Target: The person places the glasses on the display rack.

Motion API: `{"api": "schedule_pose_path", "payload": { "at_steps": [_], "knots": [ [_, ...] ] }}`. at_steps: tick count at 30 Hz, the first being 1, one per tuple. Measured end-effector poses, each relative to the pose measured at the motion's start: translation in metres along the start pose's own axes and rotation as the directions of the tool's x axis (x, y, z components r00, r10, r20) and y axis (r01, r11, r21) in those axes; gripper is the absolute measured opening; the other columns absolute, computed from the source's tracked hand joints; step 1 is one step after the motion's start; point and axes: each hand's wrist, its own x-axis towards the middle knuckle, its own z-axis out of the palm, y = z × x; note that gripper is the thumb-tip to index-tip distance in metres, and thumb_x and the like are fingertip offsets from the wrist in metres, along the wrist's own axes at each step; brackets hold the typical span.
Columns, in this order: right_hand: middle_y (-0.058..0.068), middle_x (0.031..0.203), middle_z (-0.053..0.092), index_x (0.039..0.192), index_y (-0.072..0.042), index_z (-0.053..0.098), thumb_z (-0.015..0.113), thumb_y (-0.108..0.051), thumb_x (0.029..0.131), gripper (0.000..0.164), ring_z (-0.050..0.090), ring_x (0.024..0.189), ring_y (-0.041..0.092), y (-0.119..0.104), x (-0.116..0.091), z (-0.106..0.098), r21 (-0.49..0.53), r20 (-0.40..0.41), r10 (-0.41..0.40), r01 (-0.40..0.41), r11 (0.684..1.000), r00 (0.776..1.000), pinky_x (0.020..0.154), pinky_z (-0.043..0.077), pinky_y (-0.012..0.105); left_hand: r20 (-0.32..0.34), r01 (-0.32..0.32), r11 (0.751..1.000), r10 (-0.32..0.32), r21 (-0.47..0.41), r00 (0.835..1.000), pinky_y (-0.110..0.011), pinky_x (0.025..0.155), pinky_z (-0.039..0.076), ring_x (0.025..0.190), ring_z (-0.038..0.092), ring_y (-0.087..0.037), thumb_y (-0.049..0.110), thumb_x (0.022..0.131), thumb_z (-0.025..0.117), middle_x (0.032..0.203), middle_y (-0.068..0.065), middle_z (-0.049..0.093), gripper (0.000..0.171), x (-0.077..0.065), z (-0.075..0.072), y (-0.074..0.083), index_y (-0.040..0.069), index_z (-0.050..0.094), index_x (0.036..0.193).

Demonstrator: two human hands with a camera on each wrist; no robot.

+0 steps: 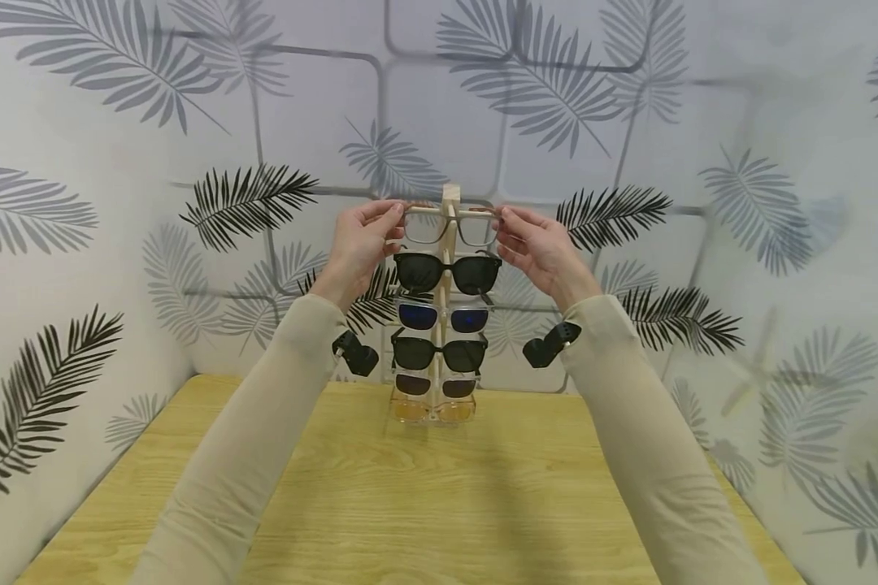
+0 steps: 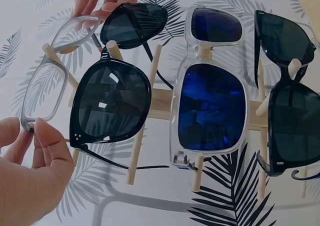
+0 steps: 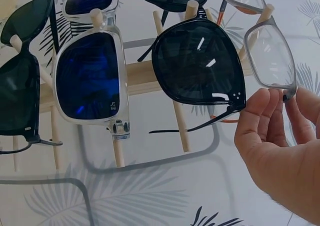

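Observation:
Clear-framed eyeglasses (image 1: 426, 227) sit across the top pegs of a wooden display stand (image 1: 450, 195). My left hand (image 1: 362, 244) pinches their left hinge corner between thumb and fingers. At the opposite corner my right hand (image 1: 541, 248) pinches the frame the same way. The left wrist view shows the frame's bridge at a peg (image 2: 48, 51); the right wrist view shows the clear lens (image 3: 271, 56) above my right fingertips. Directly below hang black sunglasses (image 1: 419, 272), close to both hands but not held.
Further down the stand hang blue-lensed sunglasses (image 1: 418, 316), black sunglasses (image 1: 413, 353), dark-lensed glasses (image 1: 413, 384) and orange-tinted glasses (image 1: 411, 411). The stand rises near the back of a wood-grain table (image 1: 424, 504). Behind it is a leaf-patterned wall (image 1: 439, 97).

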Motion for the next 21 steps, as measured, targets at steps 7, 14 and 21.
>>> {"api": "schedule_pose_path", "payload": {
  "at_steps": [7,14,21],
  "knots": [
    [0.001,0.089,0.066,0.129,-0.010,0.063,0.064,-0.025,0.095,0.037,0.063,0.078,0.012,0.001,-0.005,-0.005,0.023,-0.010,-0.013,0.014,1.000,1.000,0.070,0.055,0.024,-0.035,-0.062,0.990,0.067,0.129,0.997,-0.023,0.062,0.049,0.079,0.057,-0.012,0.025,0.099,0.058,0.099,-0.001,0.064,0.030,-0.005,-0.005,-0.004,0.011,0.067,0.124],
    [0.000,0.090,0.069,0.130,-0.006,0.061,0.065,-0.021,0.095,0.038,0.064,0.080,0.012,0.005,-0.016,-0.014,-0.005,0.007,-0.051,0.051,0.999,0.999,0.073,0.056,0.024,-0.057,-0.168,0.953,0.188,0.252,0.980,-0.022,0.060,0.048,0.078,0.057,-0.010,0.026,0.099,0.059,0.090,0.004,0.065,0.026,-0.016,-0.024,-0.011,0.009,0.069,0.117],
    [0.000,0.094,0.069,0.111,-0.010,0.067,0.062,-0.020,0.097,0.018,0.065,0.084,0.012,0.019,-0.029,-0.025,-0.057,0.042,-0.076,0.078,0.995,0.996,0.077,0.057,0.025,-0.009,-0.150,0.947,0.159,0.285,0.987,-0.023,0.065,0.051,0.081,0.060,-0.012,0.028,0.100,0.059,0.092,0.004,0.065,0.028,-0.037,-0.046,-0.014,0.009,0.067,0.118]
  ]
}}
